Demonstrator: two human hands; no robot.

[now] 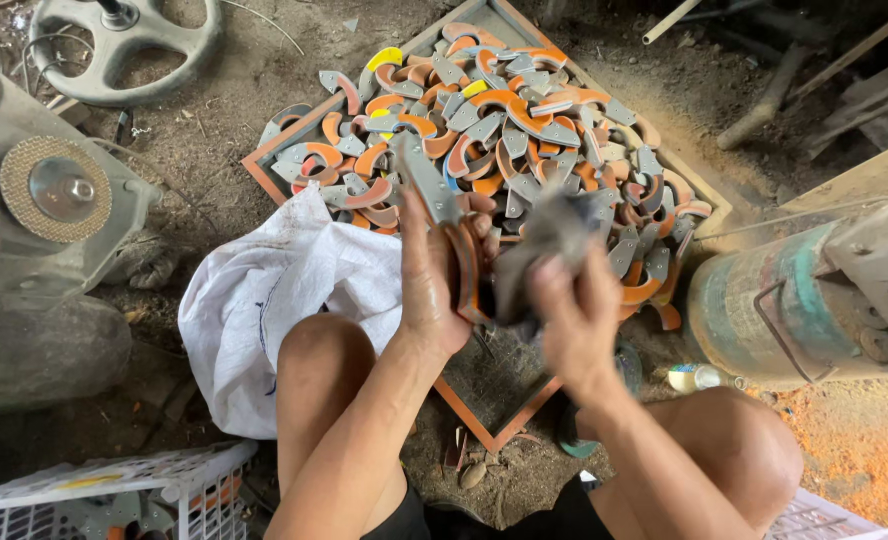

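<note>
My left hand [431, 283] grips a curved orange piece with a grey metal blade end [442, 205], held upright over a shallow orange-framed tray [484, 425]. My right hand [574, 315] holds a dark grey rag [542, 245] pressed against that piece; the rag is motion-blurred. The tray holds a heap of several similar curved pieces [504, 130], mostly orange with grey metal ends, a few yellow or blue. My bare knees show below the hands.
A white woven sack [264, 300] lies left of the tray. A grinder with a round abrasive disc [56, 188] stands at left, a green motor drum [774, 300] at right. White plastic crates [114, 495] sit at the bottom. A steering wheel [124, 45] lies top left.
</note>
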